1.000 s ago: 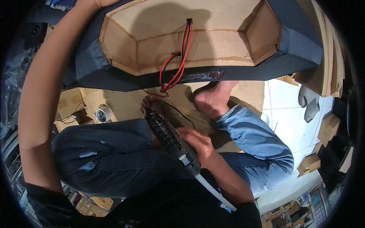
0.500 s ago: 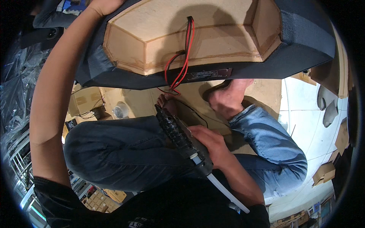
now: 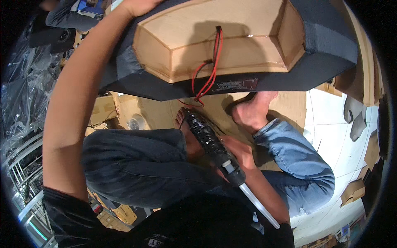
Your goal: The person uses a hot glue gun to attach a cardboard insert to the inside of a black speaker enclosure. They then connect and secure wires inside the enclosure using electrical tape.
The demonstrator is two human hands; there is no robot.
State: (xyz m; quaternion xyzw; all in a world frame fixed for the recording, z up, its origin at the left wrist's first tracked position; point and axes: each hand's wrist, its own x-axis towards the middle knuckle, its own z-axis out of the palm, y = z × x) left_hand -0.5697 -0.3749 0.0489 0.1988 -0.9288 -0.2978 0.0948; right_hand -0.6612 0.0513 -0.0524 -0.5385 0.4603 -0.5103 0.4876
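A black speaker box (image 3: 326,53) with a bare wooden recess (image 3: 244,53) is tilted toward me at the top. Red and black wires (image 3: 216,68) come out of holes in the recess and hang over its lower edge. My left hand (image 3: 142,5) grips the box's upper left edge, its fingertips cut off by the picture's border. Below the box, my right hand (image 3: 239,151) is wrapped round a hot glue gun (image 3: 206,136) bound in shiny black tape. A white glue stick (image 3: 259,206) juts from the gun's rear. Shiny spots show along the recess seams.
My bare feet (image 3: 253,110) and bent legs lie below the box on a cardboard sheet (image 3: 289,105). A clear cup (image 3: 136,122) stands left of them. White tiles (image 3: 331,124) and cardboard pieces are at right; plastic sheeting (image 3: 31,78) and a metal rack are at left.
The glue gun has shifted right and slightly down with my right hand, its body turned more upward in view. The box and left hand appear farther right. Shiny spots now show on the seams.
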